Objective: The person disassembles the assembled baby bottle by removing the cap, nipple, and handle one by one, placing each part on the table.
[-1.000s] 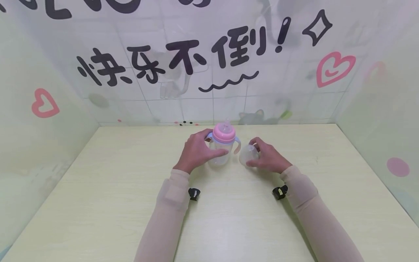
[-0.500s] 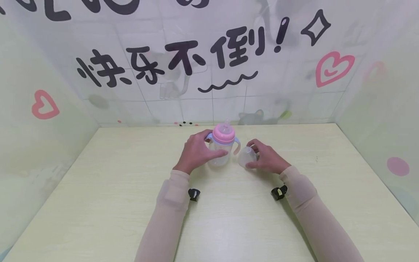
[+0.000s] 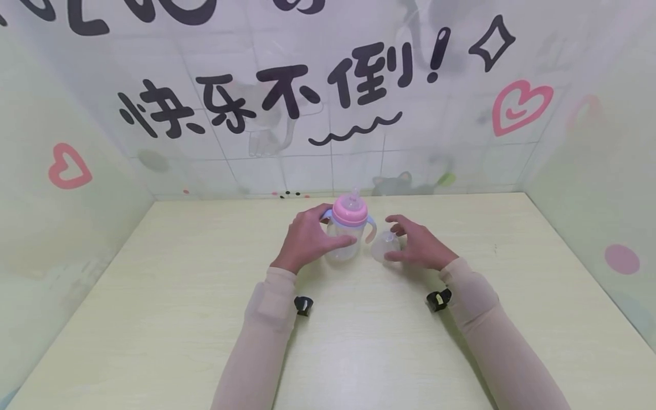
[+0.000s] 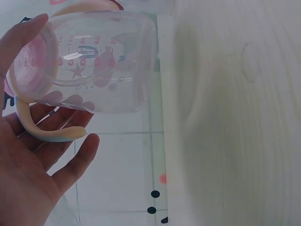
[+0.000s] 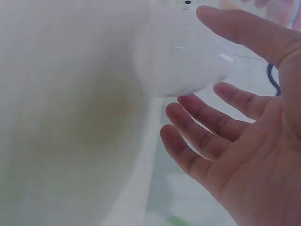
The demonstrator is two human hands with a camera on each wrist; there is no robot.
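Printed walls (image 3: 353,173) box in a pale table (image 3: 359,347). On it, near the back edge, the bottle (image 3: 352,229) stands upright with the cover (image 3: 382,250) just beside it. The left hand (image 3: 307,234) grips the bottle, thumb across the front, fingers behind. The right hand (image 3: 417,247) is spread around the cover, pinching nothing (whether its thumb touches, I cannot tell). So loose a hold could let the cover slip if lifted, and a nudge might roll it into the bottle's near handle (image 3: 371,230). A pull by the left hand could tip the bottle, its top looking heavy. The surface is wood-grained; black characters (image 3: 285,85) and pink hearts (image 3: 521,108) decorate the room.
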